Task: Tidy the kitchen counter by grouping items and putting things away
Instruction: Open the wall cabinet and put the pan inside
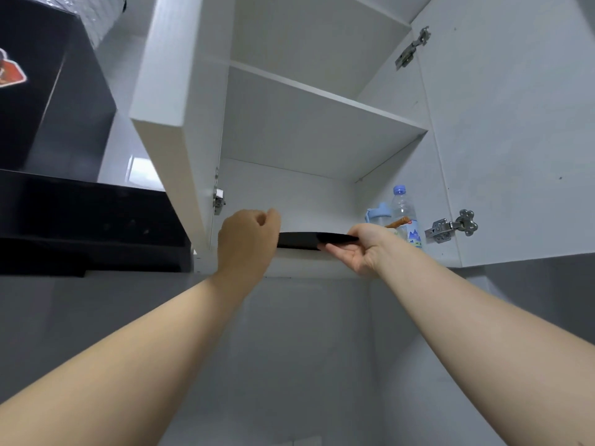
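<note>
We look up into a white cupboard [322, 130] with smooth flat shelves, its left door [174, 91] and right door [515, 140] wide open, on a grey wall. A thin black flat thing [299, 240] lies at the near edge of the bottom shelf [299, 265]. Our left hand [248, 239] curls round its left end. Our right hand [357, 249] grips its right end, thumb on top. Far right on that shelf stand a clear plastic bottle [404, 214] and a blue cup [378, 214]. A shiny black hood [80, 220] sits to the left.

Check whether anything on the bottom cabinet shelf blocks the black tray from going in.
Nothing visible blocks the middle or left of the bottom shelf ahead of the black tray. A water bottle and a blue bottle stand at the right end, so the tray's right edge may meet them.
</note>
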Available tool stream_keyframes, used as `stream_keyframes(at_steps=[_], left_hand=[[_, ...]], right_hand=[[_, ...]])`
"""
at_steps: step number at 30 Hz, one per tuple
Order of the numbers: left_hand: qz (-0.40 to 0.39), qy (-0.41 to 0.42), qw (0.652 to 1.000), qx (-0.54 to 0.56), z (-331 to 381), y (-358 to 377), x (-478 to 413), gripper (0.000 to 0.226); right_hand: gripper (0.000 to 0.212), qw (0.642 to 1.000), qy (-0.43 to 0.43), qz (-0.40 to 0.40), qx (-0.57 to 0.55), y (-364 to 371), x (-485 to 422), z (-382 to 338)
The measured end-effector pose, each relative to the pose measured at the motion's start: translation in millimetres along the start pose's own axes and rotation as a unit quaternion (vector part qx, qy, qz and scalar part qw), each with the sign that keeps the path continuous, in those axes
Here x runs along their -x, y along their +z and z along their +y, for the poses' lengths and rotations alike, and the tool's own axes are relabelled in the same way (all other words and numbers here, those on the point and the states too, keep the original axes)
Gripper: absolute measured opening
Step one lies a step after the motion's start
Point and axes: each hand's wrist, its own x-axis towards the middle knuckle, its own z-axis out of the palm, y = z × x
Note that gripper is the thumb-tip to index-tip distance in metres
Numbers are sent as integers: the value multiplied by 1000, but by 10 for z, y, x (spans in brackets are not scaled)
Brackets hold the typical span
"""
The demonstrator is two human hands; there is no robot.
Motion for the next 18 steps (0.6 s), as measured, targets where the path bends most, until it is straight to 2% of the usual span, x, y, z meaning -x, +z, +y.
stream_keyframes(at_steps=[3, 5, 7, 10, 13, 18], left_hand=[[-56, -177, 979, 83, 172, -43, 79, 46], [-109, -302, 936, 141, 238, -65, 96, 54], [-139, -383, 884, 228, 319, -86, 74, 58], [-152, -415, 834, 330, 384, -87, 31, 44], [-141, -421, 807, 390, 504, -89, 46, 13], [-134, -402, 790, 443, 716, -143, 79, 17]], right_hand=[[29, 1000, -5, -9, -1, 8, 149, -85], [29, 1000, -11, -15, -12, 21, 198, -92], [29, 1000, -12, -15, -2, 14, 291, -134], [28, 1000, -15, -11, 5, -21, 401, -167], [29, 999, -31, 6, 12, -47, 517, -191], [40, 997, -64, 36, 27, -33, 697, -230]])
